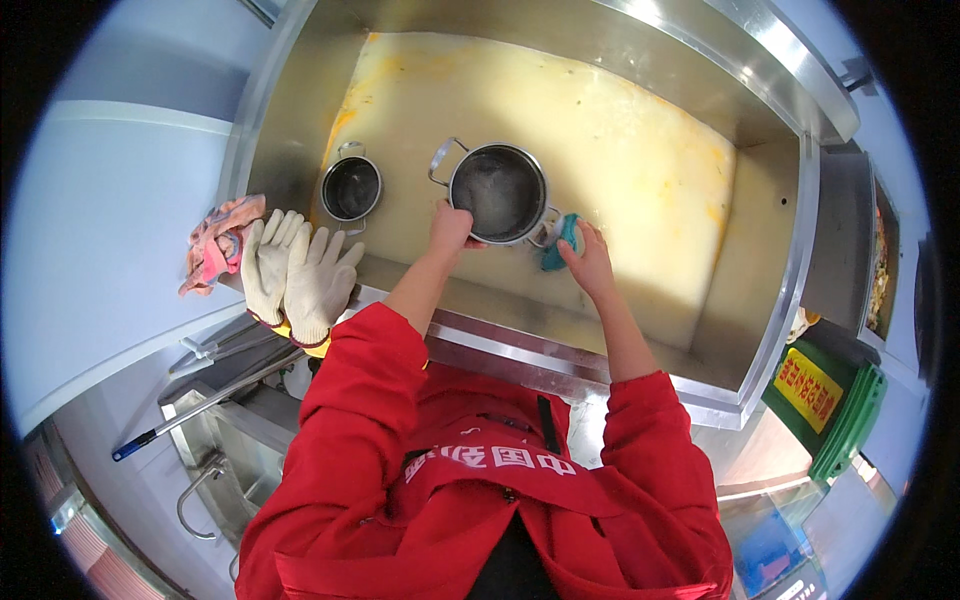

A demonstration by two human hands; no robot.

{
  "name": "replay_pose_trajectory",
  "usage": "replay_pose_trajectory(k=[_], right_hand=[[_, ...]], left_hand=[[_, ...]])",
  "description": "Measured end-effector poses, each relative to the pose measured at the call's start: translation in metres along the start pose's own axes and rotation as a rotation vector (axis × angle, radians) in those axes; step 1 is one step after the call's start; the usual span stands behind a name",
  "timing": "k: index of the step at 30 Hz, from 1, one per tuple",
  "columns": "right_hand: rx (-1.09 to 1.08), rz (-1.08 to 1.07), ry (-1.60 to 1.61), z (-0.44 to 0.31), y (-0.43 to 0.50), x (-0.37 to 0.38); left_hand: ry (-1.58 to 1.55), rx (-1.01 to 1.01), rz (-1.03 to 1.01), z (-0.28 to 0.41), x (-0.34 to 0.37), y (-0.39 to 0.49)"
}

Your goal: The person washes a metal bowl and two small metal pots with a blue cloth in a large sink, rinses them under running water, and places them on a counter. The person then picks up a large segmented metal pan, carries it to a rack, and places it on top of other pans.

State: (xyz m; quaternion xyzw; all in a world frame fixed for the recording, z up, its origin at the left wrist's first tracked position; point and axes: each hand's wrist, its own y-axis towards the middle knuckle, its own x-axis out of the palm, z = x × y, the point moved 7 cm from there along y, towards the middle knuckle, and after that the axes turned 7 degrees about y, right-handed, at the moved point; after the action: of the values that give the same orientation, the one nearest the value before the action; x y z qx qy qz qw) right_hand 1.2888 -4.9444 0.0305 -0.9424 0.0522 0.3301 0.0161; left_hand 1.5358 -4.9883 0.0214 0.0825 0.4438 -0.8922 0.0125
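My left hand grips the near-left rim of a two-handled stainless steel pot, which I see from above. The pot's inside looks dark and wet. In my right hand is a teal scrubbing cloth, close beside the pot's right handle. Below is a large stainless steel sink with cloudy, pale yellow liquid and orange streaks near its edges. A smaller two-handled pot sits at the left of the sink, apart from both hands.
White knitted gloves and a pink-orange cloth lie on the sink's left front corner. A long metal pole slants over a smaller sink with a faucet. A green bin bearing writing stands at right.
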Motion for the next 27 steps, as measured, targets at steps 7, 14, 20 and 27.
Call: replay_pose_trajectory(k=[7, 14, 20, 27], right_hand=[[0.254, 0.056, 0.947, -0.054, 0.011, -0.033], [0.105, 0.117, 0.983, -0.12, 0.019, -0.079], [0.039, -0.013, 0.853, -0.147, 0.007, -0.094], [0.138, 0.089, 0.821, -0.119, 0.011, -0.105]], left_hand=[[-0.313, -0.302, -0.411, -0.031, 0.05, -0.008], [-1.06, -0.41, -1.085, -0.008, 0.128, -0.075], [-1.122, -0.307, -1.212, 0.0, 0.152, -0.113], [-0.687, -0.209, -0.507, 0.018, 0.09, -0.057]])
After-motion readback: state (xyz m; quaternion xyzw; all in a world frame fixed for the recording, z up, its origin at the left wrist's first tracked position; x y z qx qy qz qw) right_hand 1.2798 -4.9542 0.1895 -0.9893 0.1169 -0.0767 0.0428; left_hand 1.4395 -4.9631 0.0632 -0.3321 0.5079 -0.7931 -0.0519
